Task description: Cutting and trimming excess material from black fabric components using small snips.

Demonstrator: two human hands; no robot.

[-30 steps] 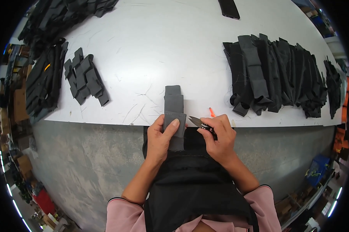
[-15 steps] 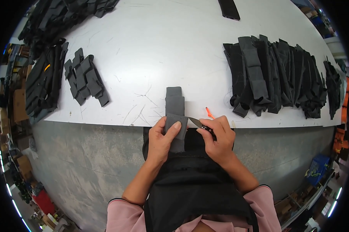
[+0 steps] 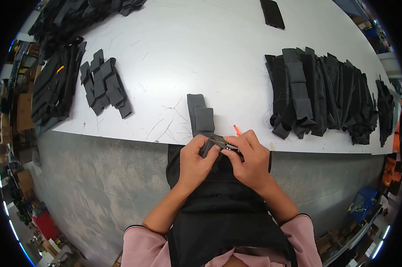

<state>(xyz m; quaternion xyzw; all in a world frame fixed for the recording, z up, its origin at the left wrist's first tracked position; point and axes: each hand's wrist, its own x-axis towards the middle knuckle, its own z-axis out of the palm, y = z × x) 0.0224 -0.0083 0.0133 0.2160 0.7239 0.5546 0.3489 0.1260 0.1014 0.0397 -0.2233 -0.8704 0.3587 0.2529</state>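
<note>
My left hand (image 3: 193,161) pinches the lower part of a dark grey folded fabric strip (image 3: 204,120) at the table's near edge. The strip's upper end lies on the white table (image 3: 165,66), pointing away from me. In my closed right hand (image 3: 251,161) is a pair of small dark thread snips (image 3: 219,141), blades toward the left. Their tips lie against the fabric by my left thumb and fingers. Whether the blades are cutting a thread is too small to tell. My fingers hide the strip's lower end.
Many dark strips form a pile (image 3: 321,91) at the right. Several finished-looking strips (image 3: 104,84) lie left, beside stacked black fabric pieces (image 3: 56,89). A black phone (image 3: 272,14) rests at the back. An orange object (image 3: 237,130) and loose threads (image 3: 167,129) lie near the front edge.
The snips have moved left from beside the strip onto it. My left hand has shifted slightly right, and the strip's lower part is now bent and tilted. The view has turned slightly.
</note>
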